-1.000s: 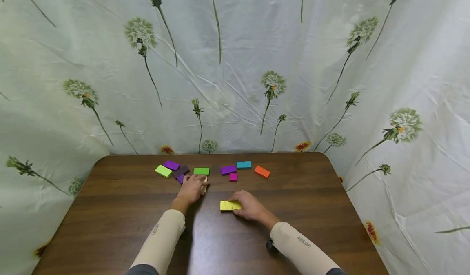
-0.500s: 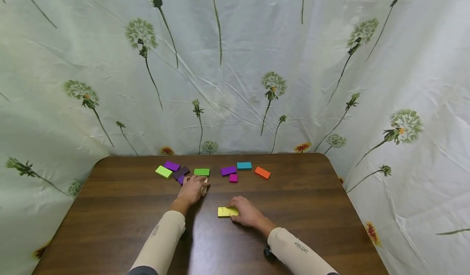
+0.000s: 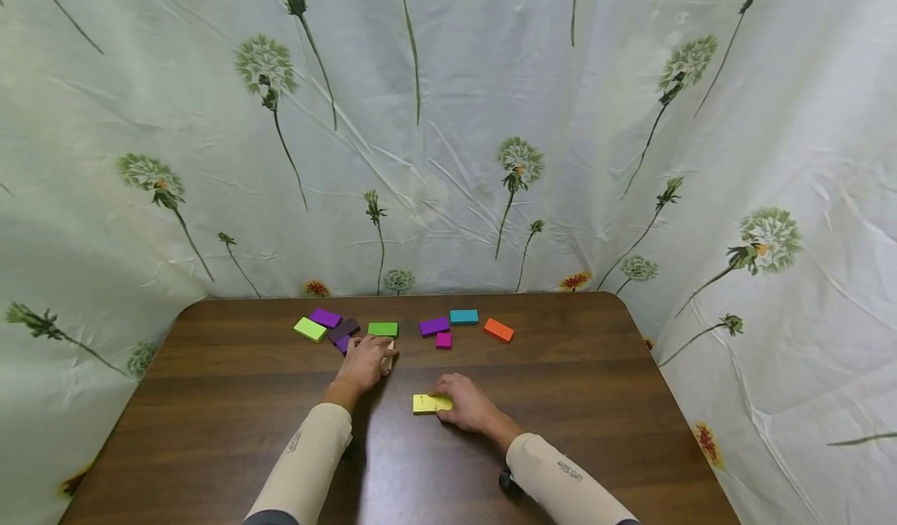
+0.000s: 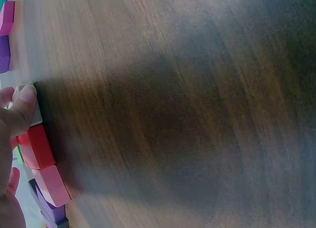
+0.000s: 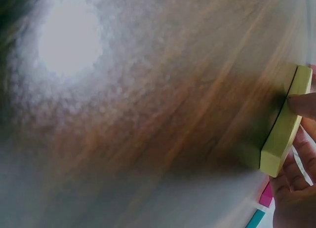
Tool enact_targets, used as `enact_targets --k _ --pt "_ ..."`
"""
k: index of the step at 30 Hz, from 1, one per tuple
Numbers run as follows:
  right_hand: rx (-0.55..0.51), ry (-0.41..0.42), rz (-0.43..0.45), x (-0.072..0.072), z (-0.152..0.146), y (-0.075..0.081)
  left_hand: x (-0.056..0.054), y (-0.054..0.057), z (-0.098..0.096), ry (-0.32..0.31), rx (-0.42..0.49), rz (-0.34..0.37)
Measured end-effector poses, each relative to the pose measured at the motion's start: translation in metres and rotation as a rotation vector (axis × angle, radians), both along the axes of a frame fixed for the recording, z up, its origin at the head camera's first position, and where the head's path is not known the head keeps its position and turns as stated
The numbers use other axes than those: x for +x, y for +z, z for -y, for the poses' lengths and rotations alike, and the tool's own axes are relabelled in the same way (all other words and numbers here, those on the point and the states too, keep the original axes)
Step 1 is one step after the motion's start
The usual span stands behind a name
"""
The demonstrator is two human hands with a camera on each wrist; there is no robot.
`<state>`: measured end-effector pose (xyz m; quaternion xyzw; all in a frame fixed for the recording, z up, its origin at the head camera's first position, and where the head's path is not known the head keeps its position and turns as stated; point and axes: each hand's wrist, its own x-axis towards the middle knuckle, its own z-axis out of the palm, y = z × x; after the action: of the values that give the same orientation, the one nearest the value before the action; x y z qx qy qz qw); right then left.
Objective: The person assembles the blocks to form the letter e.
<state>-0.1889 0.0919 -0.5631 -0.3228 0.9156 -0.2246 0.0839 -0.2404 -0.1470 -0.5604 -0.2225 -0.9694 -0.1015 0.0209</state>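
My right hand (image 3: 468,404) pinches a yellow domino-shaped block (image 3: 423,404) by its right end, low over the middle of the table. In the right wrist view the thumb lies against the long side of this yellow block (image 5: 281,132). Farther back and to the left, my left hand (image 3: 366,360) holds a cream block (image 3: 391,356) under its thumb and fingers. A red block (image 4: 37,146) and a pink block (image 4: 52,185) stand in line beside that cream block (image 4: 37,114) in the left wrist view; my hand hides them from the head camera.
Behind my left hand lie a green block (image 3: 382,329), a lime block (image 3: 310,329) and dark and purple blocks (image 3: 343,330). To the right are purple (image 3: 434,327), magenta (image 3: 444,341), teal (image 3: 464,317) and orange (image 3: 499,330) blocks. A flowered curtain (image 3: 448,159) hangs behind the table (image 3: 596,400).
My right hand has drawn the yellow block toward me and slightly left, most of it in the first half second. The left hand keeps its place at the cream block.
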Motion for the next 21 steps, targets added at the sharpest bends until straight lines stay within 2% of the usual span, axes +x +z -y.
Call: enact_targets --k 11,18,21 --pt "-0.030 -0.007 0.006 -0.0024 0.0006 -0.0010 0.0031 0.0026 0.0008 -0.004 0.001 0.005" --pt "-0.052 -0.016 0.031 -0.0025 0.0014 -0.0001 0.0026 0.0043 0.0003 -0.008 -0.034 -0.007" --pt "-0.051 -0.016 0.037 -0.0025 0.0009 0.0001 0.0023 0.0043 -0.0001 -0.015 -0.036 0.012"
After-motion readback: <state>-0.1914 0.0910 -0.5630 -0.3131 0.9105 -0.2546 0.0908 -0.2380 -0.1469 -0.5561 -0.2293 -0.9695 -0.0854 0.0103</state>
